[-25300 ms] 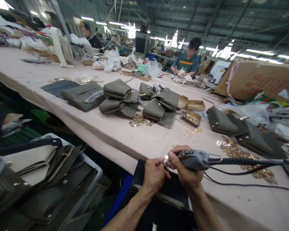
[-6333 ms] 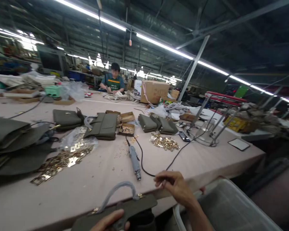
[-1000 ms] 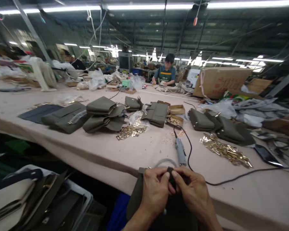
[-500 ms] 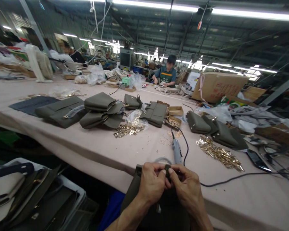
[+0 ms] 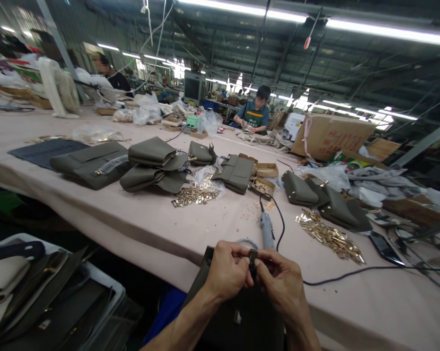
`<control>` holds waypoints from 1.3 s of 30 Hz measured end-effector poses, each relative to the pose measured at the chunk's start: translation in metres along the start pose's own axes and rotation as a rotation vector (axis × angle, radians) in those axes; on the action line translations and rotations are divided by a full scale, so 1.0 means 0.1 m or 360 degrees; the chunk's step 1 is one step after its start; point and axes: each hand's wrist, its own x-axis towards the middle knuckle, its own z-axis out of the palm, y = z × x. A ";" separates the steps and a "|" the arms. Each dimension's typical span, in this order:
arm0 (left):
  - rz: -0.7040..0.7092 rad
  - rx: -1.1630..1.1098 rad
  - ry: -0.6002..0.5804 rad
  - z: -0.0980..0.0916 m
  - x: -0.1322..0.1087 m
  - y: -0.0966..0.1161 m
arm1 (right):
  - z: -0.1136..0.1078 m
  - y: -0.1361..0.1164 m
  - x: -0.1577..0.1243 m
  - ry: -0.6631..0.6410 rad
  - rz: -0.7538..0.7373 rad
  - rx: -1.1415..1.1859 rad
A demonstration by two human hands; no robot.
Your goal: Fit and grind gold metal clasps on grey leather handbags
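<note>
My left hand (image 5: 228, 269) and my right hand (image 5: 278, 278) meet at the table's near edge, both pinched closed on a small metal fitting (image 5: 252, 256) at the top of an olive-green leather bag (image 5: 205, 280) that hangs toward my lap. The bag's grey wrapped handle (image 5: 246, 242) arches just behind my fingers. A grey electric screwdriver (image 5: 266, 229) lies on the pink table (image 5: 161, 219) right beyond my hands, its black cord (image 5: 351, 275) trailing to the right.
Olive bags (image 5: 150, 163) and gold metal parts (image 5: 194, 195) lie mid-table; more gold parts (image 5: 330, 236) and bags (image 5: 322, 197) at right. Small cardboard boxes (image 5: 266, 170), a phone (image 5: 384, 247). A bin of leather pieces (image 5: 40, 292) stands at lower left. Two people work at the far side.
My hands have stayed joined on the bag's top, moving slightly lower in the view as my head tilts. The small metal fitting now shows between my fingertips.
</note>
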 end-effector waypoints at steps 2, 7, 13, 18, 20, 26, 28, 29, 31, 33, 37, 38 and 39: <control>0.0008 -0.0032 0.0013 -0.02 0.02 0.00 | 0.02 -0.02 0.01 0.0030 -0.0006 0.0002; -0.0005 -0.0055 0.0051 -0.03 0.03 -0.02 | 0.02 -0.01 0.02 0.0040 0.0047 0.0062; -0.0001 0.0072 0.0051 0.01 -0.02 -0.03 | 0.05 0.04 0.05 0.0098 0.0174 0.0054; -0.0054 0.0060 0.0171 0.03 -0.01 -0.01 | 0.04 0.01 0.05 -0.0002 0.0059 0.0104; -0.0070 0.0073 0.0154 0.03 -0.01 0.00 | 0.03 0.02 0.05 0.0029 0.0079 0.0094; 0.0020 0.0239 0.0113 0.02 -0.05 0.00 | 0.05 0.06 0.02 0.0090 0.0052 0.0001; 0.0125 0.0348 0.0208 0.05 -0.08 0.01 | 0.06 0.03 0.00 0.0115 0.0018 -0.0055; 0.0197 0.0409 0.0269 0.06 -0.09 0.02 | 0.07 0.02 -0.01 0.0139 -0.0008 -0.0087; 0.0323 0.0510 0.0383 0.11 -0.13 0.03 | 0.08 0.00 -0.03 0.0188 -0.0058 -0.0148; 0.0365 0.0560 0.0447 0.14 -0.15 0.04 | 0.10 -0.01 -0.04 0.0230 -0.0075 -0.0164; 0.0415 0.0529 0.0421 0.17 -0.16 0.01 | 0.10 0.02 -0.04 0.0251 0.0060 -0.0049; 0.0423 0.0505 0.0403 0.17 -0.16 0.00 | 0.09 0.02 -0.04 0.0232 0.0077 -0.0026; 0.0426 0.0485 0.0395 0.16 -0.16 0.00 | 0.08 0.02 -0.04 0.0197 0.0078 -0.0009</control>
